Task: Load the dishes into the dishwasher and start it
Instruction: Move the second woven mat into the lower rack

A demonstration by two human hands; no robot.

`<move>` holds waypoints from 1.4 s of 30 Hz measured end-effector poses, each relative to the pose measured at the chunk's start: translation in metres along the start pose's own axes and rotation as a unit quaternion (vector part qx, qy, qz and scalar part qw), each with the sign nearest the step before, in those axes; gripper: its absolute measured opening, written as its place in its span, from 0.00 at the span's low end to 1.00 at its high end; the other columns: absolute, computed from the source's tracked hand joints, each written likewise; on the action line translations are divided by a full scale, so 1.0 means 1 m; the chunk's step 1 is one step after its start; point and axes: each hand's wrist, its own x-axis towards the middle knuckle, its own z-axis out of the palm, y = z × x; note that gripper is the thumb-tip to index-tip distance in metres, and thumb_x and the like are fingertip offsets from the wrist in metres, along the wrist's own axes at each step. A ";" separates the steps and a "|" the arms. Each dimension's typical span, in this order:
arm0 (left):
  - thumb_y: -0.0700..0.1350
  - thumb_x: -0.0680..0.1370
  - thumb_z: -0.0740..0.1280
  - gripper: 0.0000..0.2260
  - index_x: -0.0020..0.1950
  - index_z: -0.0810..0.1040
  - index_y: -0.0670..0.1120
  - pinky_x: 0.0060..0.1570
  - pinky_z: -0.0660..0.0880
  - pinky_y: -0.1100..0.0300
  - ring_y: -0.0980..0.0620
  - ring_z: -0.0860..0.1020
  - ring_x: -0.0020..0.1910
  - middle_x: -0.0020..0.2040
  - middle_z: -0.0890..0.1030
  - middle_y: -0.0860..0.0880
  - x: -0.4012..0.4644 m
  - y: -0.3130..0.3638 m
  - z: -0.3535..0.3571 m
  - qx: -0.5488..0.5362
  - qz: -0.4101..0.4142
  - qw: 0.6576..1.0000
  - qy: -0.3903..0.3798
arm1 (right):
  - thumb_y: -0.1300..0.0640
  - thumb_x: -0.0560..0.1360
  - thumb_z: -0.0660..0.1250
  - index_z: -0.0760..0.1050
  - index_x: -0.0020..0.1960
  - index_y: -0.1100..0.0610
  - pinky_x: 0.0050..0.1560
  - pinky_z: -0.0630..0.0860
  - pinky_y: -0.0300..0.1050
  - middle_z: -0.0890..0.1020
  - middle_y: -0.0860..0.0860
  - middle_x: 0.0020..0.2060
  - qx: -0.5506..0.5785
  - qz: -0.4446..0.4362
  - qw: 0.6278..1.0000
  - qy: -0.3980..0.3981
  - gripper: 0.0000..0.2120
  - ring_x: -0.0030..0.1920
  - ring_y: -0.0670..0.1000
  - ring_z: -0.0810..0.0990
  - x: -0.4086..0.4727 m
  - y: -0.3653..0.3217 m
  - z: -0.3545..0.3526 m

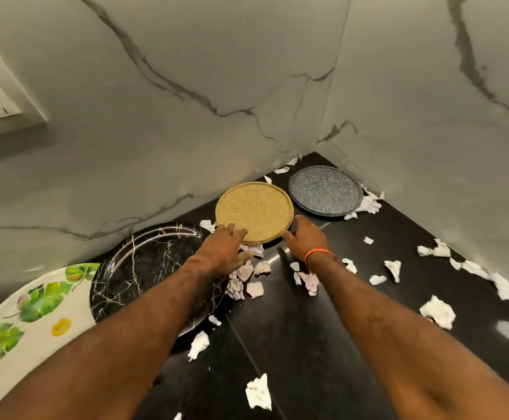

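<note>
**Gold plate under both hands at the back of the counter; lift not yet made**

The gold plate [254, 211] lies flat on the black counter [307, 344], close to the back wall and just short of the corner. It is round and shallow, with a grainy speckled face and a thin raised rim. Judged rigid and breakable, probably ceramic, moderate in weight, and likely to chip if knocked against the stone.

The left hand [226, 251] lies with fingers extended across the near left rim. The right hand [304, 239] is at the near right rim, thumb against the edge; its other fingers are hidden, so its grip cannot be told.

Recommended hold: opposite rims, fingers worked under the edge, since the plate sits flush on a glossy, probably slick surface.

A grey speckled plate [326, 190] sits in the back corner, apart from the gold one. A black marbled plate [147, 274] and a leaf-print plate [20, 322] lie along the left edge. Torn paper scraps [248, 277] litter the counter and may cling to a lifted plate. The dishwasher is not in view
</note>
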 end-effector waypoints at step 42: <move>0.33 0.74 0.72 0.20 0.64 0.82 0.46 0.67 0.73 0.45 0.40 0.77 0.66 0.64 0.81 0.43 -0.189 0.087 0.032 -0.078 0.392 0.879 0.258 | 0.49 0.83 0.58 0.78 0.66 0.56 0.65 0.72 0.50 0.81 0.55 0.62 0.111 0.085 0.960 0.244 0.18 0.62 0.56 0.78 -0.338 0.065 -0.033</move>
